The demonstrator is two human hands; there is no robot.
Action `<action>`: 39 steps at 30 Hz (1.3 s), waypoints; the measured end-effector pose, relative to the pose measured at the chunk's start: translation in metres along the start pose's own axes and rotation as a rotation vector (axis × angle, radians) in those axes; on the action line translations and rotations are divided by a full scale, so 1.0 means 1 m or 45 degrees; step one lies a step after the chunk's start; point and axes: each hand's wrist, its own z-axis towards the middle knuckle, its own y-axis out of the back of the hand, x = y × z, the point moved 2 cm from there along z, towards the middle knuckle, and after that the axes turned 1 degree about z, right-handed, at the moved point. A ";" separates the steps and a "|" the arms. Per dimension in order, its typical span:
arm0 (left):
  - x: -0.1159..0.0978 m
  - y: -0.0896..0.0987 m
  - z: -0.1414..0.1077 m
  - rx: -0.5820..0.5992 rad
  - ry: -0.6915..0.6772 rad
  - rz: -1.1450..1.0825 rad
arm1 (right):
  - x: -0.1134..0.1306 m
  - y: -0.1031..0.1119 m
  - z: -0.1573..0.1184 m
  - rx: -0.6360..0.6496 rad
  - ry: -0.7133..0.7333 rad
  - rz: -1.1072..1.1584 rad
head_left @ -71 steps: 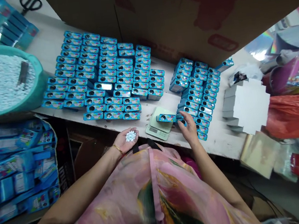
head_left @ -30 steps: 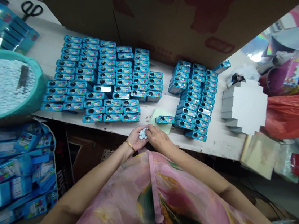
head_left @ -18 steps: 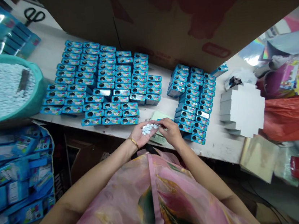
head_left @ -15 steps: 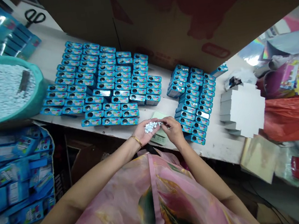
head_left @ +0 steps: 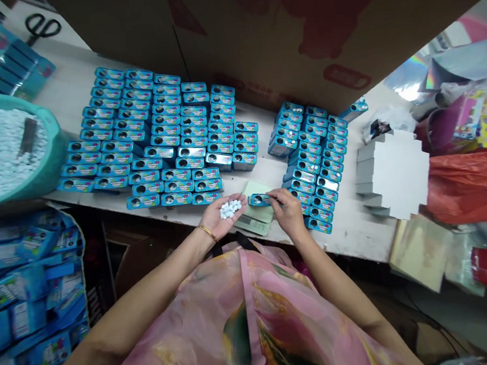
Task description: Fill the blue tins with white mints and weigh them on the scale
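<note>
Palm up, my left hand (head_left: 213,219) cups a small heap of pale white candies (head_left: 230,209), its fingers pointing at the scale. My right hand (head_left: 289,209) has thumb and fingers closed at the right end of a small blue candy box (head_left: 258,199). That box is over a pale green scale (head_left: 255,225); I cannot tell whether it touches the plate. A dark round opening shows in its top, with something white by it. More blue boxes (head_left: 306,185) stand in rows just right of my right hand, some with white candies on top.
Rows of upright blue boxes (head_left: 162,139) fill the table's left half. A turquoise basin (head_left: 55,147) of white pieces, with a dark scoop (head_left: 28,136), stands far left. Scissors (head_left: 42,26) lie behind it. A large carton (head_left: 128,37) walls the back. White card pieces (head_left: 396,175) stand right.
My right hand has moved away from the candies in my left palm and now holds a blue box above the scale. My left hand has shifted left with the candies.
</note>
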 end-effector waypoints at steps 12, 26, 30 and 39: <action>0.006 0.076 -0.048 -0.240 0.254 0.012 | 0.075 -0.096 -0.027 0.866 0.647 -0.376; -0.002 0.070 -0.048 -0.138 0.199 -0.017 | 0.063 -0.101 -0.026 0.580 0.419 -0.168; -0.002 0.051 -0.038 -0.041 0.174 0.004 | 0.035 -0.052 -0.013 0.261 0.164 0.065; 0.000 0.049 -0.033 -0.019 0.188 -0.001 | -0.011 -0.009 0.006 0.185 -0.033 0.061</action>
